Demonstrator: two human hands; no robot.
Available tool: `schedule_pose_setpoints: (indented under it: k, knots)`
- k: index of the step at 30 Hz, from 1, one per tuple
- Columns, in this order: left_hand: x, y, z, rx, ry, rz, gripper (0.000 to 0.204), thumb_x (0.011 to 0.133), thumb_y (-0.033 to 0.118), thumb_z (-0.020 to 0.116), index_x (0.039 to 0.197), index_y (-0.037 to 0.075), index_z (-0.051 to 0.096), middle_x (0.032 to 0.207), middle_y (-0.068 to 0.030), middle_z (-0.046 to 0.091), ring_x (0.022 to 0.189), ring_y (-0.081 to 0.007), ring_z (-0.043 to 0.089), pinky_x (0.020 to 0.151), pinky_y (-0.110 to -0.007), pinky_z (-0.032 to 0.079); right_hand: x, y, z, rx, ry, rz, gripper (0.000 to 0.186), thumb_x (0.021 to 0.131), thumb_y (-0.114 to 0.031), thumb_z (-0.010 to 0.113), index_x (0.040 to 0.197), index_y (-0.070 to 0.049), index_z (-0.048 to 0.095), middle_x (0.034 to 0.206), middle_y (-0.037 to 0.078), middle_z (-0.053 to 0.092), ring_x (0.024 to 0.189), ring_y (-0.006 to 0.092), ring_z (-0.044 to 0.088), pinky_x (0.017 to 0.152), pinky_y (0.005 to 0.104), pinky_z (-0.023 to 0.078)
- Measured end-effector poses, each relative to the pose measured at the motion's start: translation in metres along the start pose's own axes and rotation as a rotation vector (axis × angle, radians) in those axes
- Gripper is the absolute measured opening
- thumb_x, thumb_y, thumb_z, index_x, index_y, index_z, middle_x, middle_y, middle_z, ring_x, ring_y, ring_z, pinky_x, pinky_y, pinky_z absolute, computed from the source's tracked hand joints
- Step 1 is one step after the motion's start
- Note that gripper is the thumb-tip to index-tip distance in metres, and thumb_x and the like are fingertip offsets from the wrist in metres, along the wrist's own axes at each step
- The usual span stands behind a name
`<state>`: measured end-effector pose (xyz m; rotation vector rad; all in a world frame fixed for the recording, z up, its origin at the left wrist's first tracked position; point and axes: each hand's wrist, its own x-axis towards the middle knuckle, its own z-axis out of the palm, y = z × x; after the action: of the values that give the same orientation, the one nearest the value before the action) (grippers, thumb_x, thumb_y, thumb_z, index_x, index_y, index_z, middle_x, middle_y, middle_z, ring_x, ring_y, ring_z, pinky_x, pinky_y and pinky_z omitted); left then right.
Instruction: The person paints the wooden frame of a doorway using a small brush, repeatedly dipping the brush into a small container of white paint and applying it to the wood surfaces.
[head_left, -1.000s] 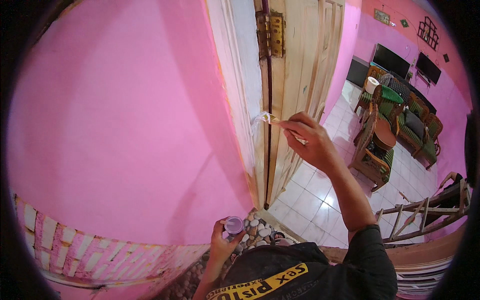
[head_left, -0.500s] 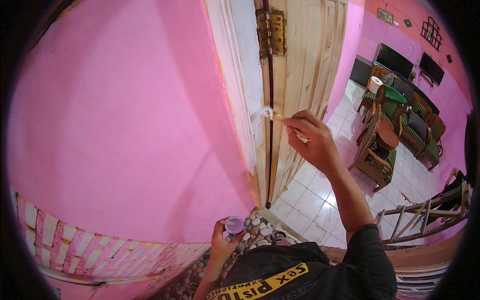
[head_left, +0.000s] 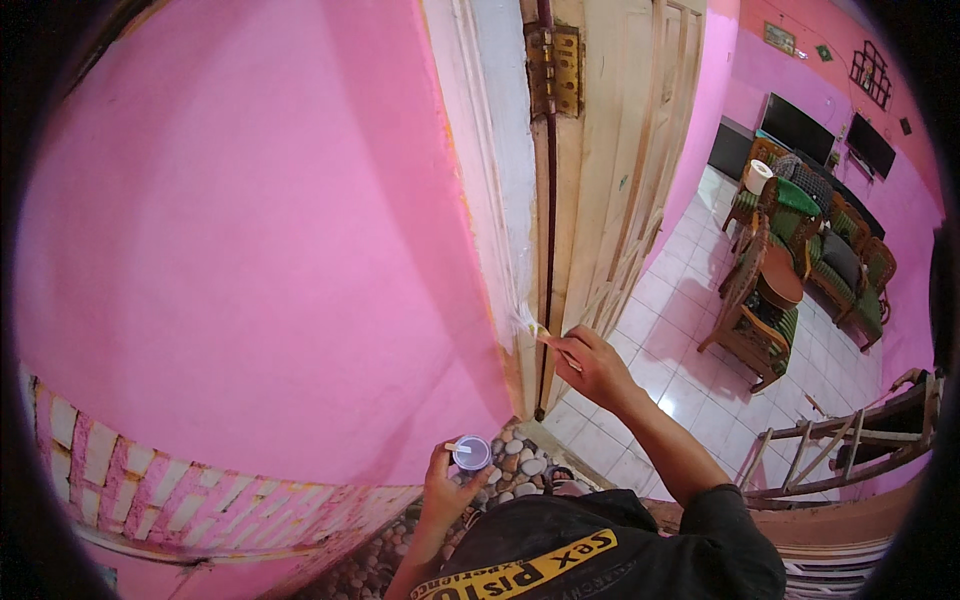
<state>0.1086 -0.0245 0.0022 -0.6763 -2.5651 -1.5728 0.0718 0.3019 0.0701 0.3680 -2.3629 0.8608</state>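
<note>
Right hand [head_left: 597, 370] is gripping the brush [head_left: 539, 330] by its handle; the whitened bristles are touching the door frame [head_left: 512, 200], well below the hinge [head_left: 556, 72]. Left hand [head_left: 446, 490] is holding the cup [head_left: 472, 455] from the side, fingers curling around it, above the pebbled floor [head_left: 388, 548]. The pink wall [head_left: 250, 230] is adjoining the frame's left side.

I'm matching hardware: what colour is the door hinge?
The door hinge is brassy gold, darkly stained; head view.
</note>
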Motion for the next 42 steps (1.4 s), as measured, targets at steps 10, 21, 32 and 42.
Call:
schedule_pose_setpoints:
  k: [10, 21, 32, 42]
  knots:
    - [0.001, 0.003, 0.004, -0.110, -0.047, -0.071, 0.057, 0.079, 0.021, 0.092, 0.120, 0.001, 0.057, 0.116, -0.0142, 0.066, 0.110, -0.0247, 0.069, 0.096, -0.037, 0.054, 0.087, -0.037, -0.048, 0.035, 0.160, -0.140, 0.027, 0.089, -0.001, 0.070, 0.117, 0.001, 0.069, 0.101, 0.017, 0.063, 0.085, 0.0325, 0.067, 0.072, 0.0390, 0.056]
    - [-0.003, -0.004, 0.004, -0.056, -0.028, -0.070, 0.060, 0.078, 0.024, 0.093, 0.122, 0.000, 0.059, 0.115, -0.0150, 0.065, 0.105, -0.0261, 0.070, 0.092, -0.037, 0.056, 0.040, 0.001, -0.013, 0.024, 0.206, -0.099, 0.030, 0.086, 0.003, 0.072, 0.116, 0.000, 0.069, 0.098, 0.013, 0.062, 0.083, 0.0294, 0.066, 0.070, 0.0363, 0.054]
    - [0.005, 0.005, 0.005, -0.068, -0.055, -0.088, 0.060, 0.080, 0.022, 0.091, 0.125, -0.001, 0.059, 0.116, -0.0146, 0.064, 0.106, -0.0246, 0.070, 0.092, -0.036, 0.056, 0.099, 0.009, -0.066, -0.011, -0.058, -0.011, 0.025, 0.088, 0.001, 0.069, 0.112, -0.004, 0.074, 0.093, 0.009, 0.062, 0.076, 0.0201, 0.065, 0.068, 0.0322, 0.052]
    - [0.007, -0.006, 0.014, -0.035, -0.081, -0.033, 0.063, 0.081, 0.020, 0.090, 0.129, -0.001, 0.056, 0.114, -0.0103, 0.066, 0.105, -0.0191, 0.069, 0.093, -0.034, 0.055, 0.118, -0.015, -0.091, 0.028, 0.428, -0.234, 0.035, 0.093, 0.005, 0.066, 0.127, -0.002, 0.069, 0.099, 0.012, 0.062, 0.088, 0.0221, 0.066, 0.073, 0.0300, 0.055]
